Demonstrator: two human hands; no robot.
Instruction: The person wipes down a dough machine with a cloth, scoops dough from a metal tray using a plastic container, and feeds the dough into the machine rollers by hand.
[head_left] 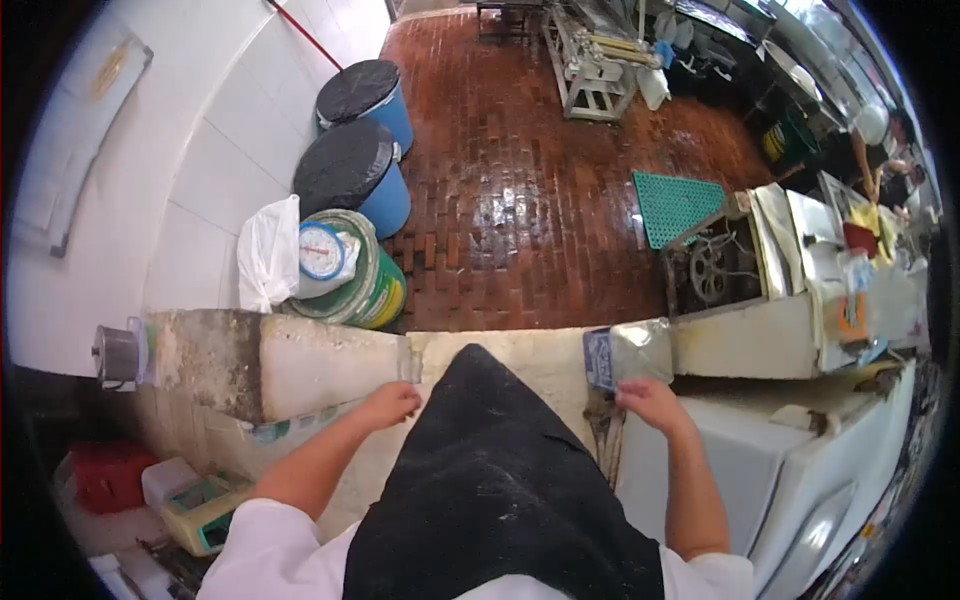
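Observation:
Both arms reach forward on either side of a black apron (490,450), worn over a white shirt. My left hand (392,404) is over the pale counter ledge (330,365), its fingers curled together; anything inside them is too small to make out. On the other side, my right hand (650,403) has its fingers bent inward too, and its contents, if any, are hidden. It is nearest to a clear plastic container (643,350) with a blue patterned part (598,358). Whether the hand touches the container is unclear.
Beyond the ledge lies a wet red brick floor (500,200). Blue barrels (385,205) and a dial scale (322,250) on a green bucket (385,290) stand ahead-left. A metal pot (117,355) is far left. A white appliance (735,465) is at the right; a green mat (675,205) lies ahead-right.

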